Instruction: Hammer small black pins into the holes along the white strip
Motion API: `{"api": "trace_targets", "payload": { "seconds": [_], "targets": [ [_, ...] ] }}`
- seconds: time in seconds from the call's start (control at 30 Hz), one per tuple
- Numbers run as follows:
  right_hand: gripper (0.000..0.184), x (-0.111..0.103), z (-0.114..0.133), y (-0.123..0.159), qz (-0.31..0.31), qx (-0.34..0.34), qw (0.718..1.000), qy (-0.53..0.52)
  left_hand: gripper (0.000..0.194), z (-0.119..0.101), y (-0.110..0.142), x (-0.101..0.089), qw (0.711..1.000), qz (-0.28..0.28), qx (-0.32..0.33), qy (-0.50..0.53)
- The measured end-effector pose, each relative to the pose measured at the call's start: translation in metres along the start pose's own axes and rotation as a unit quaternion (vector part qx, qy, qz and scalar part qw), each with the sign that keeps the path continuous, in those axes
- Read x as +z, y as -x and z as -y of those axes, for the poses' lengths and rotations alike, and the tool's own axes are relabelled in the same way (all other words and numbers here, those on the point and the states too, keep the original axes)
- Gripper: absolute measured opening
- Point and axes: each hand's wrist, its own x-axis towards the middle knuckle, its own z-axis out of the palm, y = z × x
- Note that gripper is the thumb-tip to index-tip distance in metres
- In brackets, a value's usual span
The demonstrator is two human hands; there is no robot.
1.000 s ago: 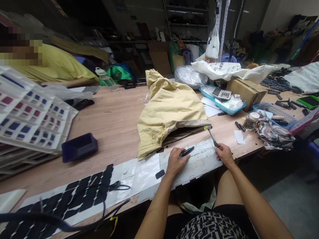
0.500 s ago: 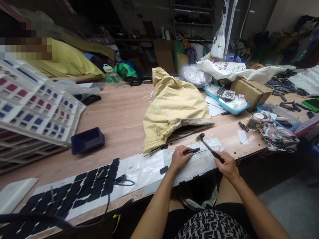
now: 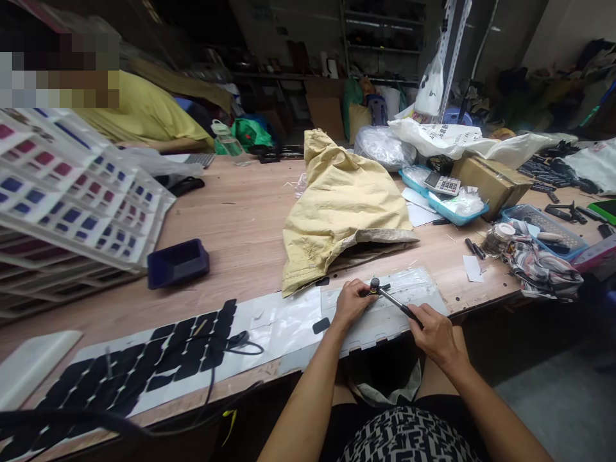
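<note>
My left hand (image 3: 353, 300) is closed on a small dark, slim piece (image 3: 385, 287), which it holds down on the plastic-covered board (image 3: 414, 314) at the table's front edge. A hammer (image 3: 397, 304) is in my right hand (image 3: 432, 333), fingers wrapped round its black handle. The hammer's head lies over the dark piece, right beside my left fingertips, and hides part of it. Whether head and piece touch, I cannot tell. Just behind the hands spreads a yellow cloth sack (image 3: 346, 205), its mouth facing me.
On the left are a purple tray (image 3: 178, 264), white crates (image 3: 96, 199) and a sheet of black pads (image 3: 183, 350) with a cable across it. Blue baskets (image 3: 459, 215), a cardboard box (image 3: 491, 179) and a crumpled cloth (image 3: 543, 266) stand right. A person in yellow (image 3: 154, 109) sits at far left.
The hammer has come down and to the left, from above the board onto the spot by my left fingertips. My left hand keeps its hold. The whole view has shifted slightly.
</note>
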Motion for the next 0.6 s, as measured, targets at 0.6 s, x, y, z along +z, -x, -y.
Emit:
{"api": "trace_targets", "payload": {
  "seconds": [0.6],
  "targets": [
    [0.031,-0.005,-0.025,-0.020,-0.069,0.115,0.984,-0.119,0.013,-0.003,0.002,-0.002,1.000,0.008,0.007,-0.008]
  ]
}}
